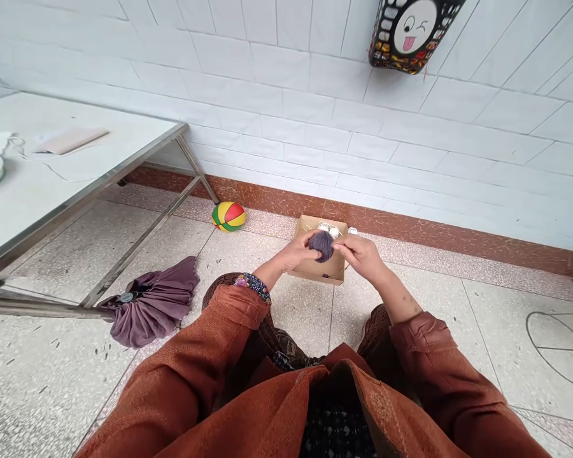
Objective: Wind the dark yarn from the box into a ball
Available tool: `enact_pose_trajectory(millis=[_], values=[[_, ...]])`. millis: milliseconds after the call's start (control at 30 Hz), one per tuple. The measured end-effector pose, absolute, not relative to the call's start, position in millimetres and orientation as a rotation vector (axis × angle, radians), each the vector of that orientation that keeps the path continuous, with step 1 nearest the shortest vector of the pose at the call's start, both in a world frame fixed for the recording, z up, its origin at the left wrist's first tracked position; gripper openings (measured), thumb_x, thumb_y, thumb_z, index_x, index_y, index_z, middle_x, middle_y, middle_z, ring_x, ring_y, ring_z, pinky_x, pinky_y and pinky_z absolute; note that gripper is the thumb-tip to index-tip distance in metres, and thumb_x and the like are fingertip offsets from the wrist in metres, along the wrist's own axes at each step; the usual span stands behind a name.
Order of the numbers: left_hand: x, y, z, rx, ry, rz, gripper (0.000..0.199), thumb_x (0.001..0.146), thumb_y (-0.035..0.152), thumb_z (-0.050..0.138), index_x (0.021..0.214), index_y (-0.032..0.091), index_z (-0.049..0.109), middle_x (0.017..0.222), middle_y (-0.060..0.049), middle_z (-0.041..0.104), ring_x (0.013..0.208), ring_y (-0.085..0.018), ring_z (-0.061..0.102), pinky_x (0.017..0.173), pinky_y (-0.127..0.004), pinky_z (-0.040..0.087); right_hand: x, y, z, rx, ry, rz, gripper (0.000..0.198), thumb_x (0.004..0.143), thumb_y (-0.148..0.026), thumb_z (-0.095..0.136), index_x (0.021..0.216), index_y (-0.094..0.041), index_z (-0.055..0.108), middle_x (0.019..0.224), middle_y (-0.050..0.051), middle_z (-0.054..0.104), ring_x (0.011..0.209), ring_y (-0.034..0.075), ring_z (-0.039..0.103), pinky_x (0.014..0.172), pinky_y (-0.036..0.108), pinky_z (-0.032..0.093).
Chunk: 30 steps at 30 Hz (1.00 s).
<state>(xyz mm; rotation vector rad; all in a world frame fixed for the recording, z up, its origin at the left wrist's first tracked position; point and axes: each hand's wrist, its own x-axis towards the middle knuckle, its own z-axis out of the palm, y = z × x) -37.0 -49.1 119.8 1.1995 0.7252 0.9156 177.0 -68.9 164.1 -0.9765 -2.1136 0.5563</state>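
Rust-brown jacket [186, 362] (dark floral inner cuff [260, 289], left)

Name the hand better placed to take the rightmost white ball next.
Probably the right hand: it is nearer to the white ball, while the left hand holds the purple yarn ball.

There are two hands [297, 251] [361, 256], one purple yarn ball [321, 246], one box [310, 268], one table [134, 130].

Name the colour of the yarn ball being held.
The yarn ball is dark greyish purple; head view.
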Motion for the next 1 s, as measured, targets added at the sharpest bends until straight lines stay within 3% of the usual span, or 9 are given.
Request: enact_pose_trajectory(millis=[200,400,533,667,867,1000], values=[[-30.9,-57.8,115.6,1.033,0.458,0.88,0.083,0.064,0.018,0.08,0.142,0.028,0.052,0.131,-0.009,0.06,0.12,-0.027,0.054,0.097,-0.037,0.042,171.3,-29.8,122.2,-1.15,-1.801,0.709,0.029,0.094,-0.047,0.053,0.084,-0.023,0.065,0.078,0.002,0.066,0.07,0.019,0.058,0.069,0.031,0.046],[-29.6,-49.9,111.3,0.783,0.508,1.01,0.054,0.066,0.017,0.078,0.119,0.017,0.066,0.119,-0.012,0.067,0.109,-0.024,0.061,0.094,-0.034,0.044,162.5,-41.1,76.3,-1.218,-1.849,0.888,0.024,0.092,-0.043,0.051,0.086,-0.024,0.065,0.07,0.001,0.062,0.071,0.02,0.058,0.067,0.031,0.046],[-28.1,-41.5,104.4,0.725,0.635,1.097,0.052,0.062,0.016,0.081,0.112,0.017,0.066,0.108,-0.007,0.068,0.101,-0.021,0.062,0.093,-0.034,0.045,163.7,-53.0,83.5,-1.127,-1.985,0.888,0.026,0.094,-0.041,0.051,0.081,-0.023,0.064,0.068,0.0,0.06,0.063,0.017,0.054,0.063,0.03,0.044],[-24.9,-38.6,95.4,0.834,0.815,1.184,0.058,0.061,0.017,0.081,0.117,0.018,0.062,0.107,-0.004,0.066,0.101,-0.019,0.06,0.093,-0.031,0.044,165.4,-66.4,102.4,-0.965,-2.104,0.984,0.025,0.095,-0.041,0.053,0.084,-0.023,0.066,0.073,0.001,0.063,0.063,0.015,0.056,0.065,0.029,0.046],[-24.4,-44.9,89.0,1.123,0.887,1.018,0.065,0.061,0.013,0.077,0.124,0.02,0.061,0.118,-0.006,0.064,0.108,-0.022,0.058,0.1,-0.036,0.04,178.4,-65.5,124.6,-0.993,-1.877,1.015,0.028,0.09,-0.049,0.061,0.087,-0.022,0.069,0.076,0.003,0.067,0.068,0.017,0.059,0.065,0.031,0.047],[-24.0,-51.5,89.8,1.153,0.699,0.843,0.08,0.063,0.017,0.081,0.139,0.025,0.053,0.13,-0.009,0.06,0.116,-0.026,0.057,0.102,-0.04,0.039,184.6,-47.4,123.2,-1.054,-1.715,0.902,0.027,0.09,-0.047,0.062,0.083,-0.022,0.068,0.075,0.002,0.064,0.068,0.017,0.056,0.068,0.031,0.046]])
